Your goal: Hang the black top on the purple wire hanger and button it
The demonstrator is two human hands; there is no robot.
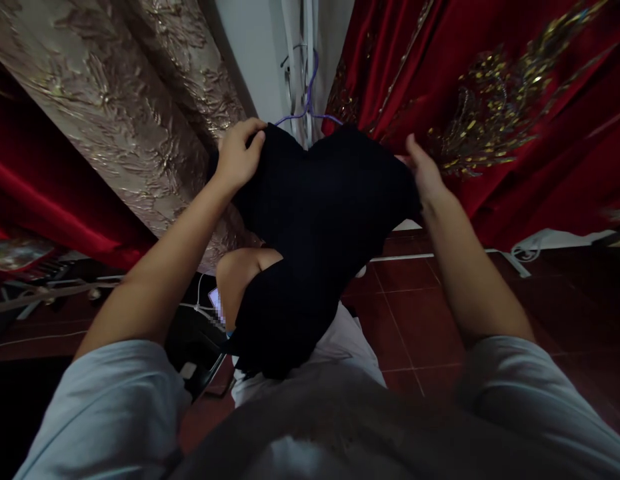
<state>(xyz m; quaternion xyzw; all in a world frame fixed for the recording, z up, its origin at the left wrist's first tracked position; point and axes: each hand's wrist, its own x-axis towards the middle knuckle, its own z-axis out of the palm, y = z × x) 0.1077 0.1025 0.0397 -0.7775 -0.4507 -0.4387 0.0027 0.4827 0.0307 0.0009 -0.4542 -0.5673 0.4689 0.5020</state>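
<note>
A dark, nearly black top (pixel 320 193) is spread out in front of me on a purple hanger (pixel 309 103), whose hook and upper arms show above the neckline. My left hand (pixel 241 152) is closed on the top's left shoulder, thumb on the front and fingers over the upper edge. At the opposite side my right hand (pixel 424 172) touches the sleeve edge. Its thumb stands up away from the cloth, and its other fingers are partly hidden behind the fabric. The lower part of the top drapes toward me over a bent bare limb (pixel 245 277) and white cloth (pixel 347 340).
Beige embossed fabric (pixel 155 113) hangs on the left, beside red satin (pixel 55 180). Red cloth with gold sequins (pixel 490 113) hangs on the right. White rack poles (pixel 310 40) stand behind the hanger. A white rack foot (pixel 517 265) rests on the red tiled floor (pixel 415 320).
</note>
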